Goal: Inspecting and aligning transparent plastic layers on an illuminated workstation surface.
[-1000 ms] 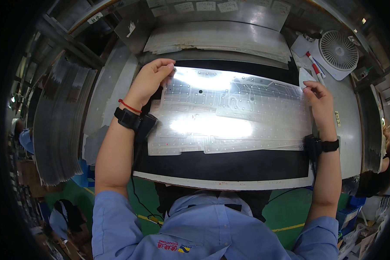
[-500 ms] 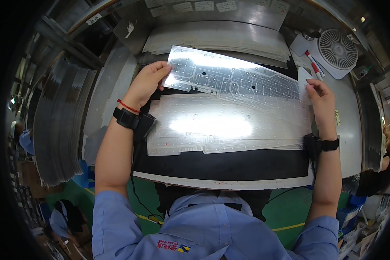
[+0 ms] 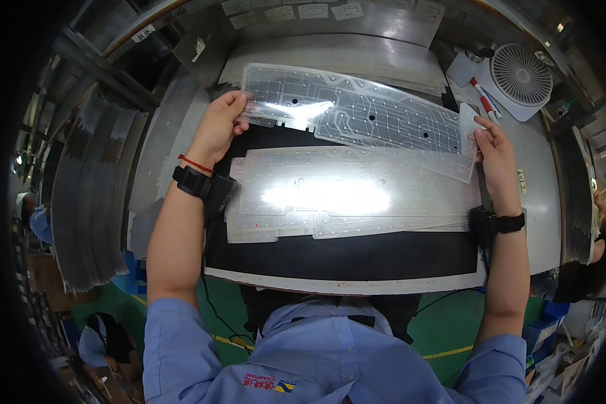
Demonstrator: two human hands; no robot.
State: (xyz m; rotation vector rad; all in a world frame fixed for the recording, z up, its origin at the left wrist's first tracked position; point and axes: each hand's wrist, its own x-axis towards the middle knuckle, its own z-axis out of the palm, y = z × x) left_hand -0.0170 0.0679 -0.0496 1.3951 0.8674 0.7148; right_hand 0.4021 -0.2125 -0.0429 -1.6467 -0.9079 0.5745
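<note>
Fingers of the left hand (image 3: 217, 128) are closed on the left end of a clear circuit sheet (image 3: 357, 114), and the right hand (image 3: 495, 151) is pinched on its right end. This sheet is held lifted above the far part of a stack of similar sheets (image 3: 343, 198), which is laid on a black mat (image 3: 343, 252). A white fan (image 3: 522, 74) is seen at far right.
</note>
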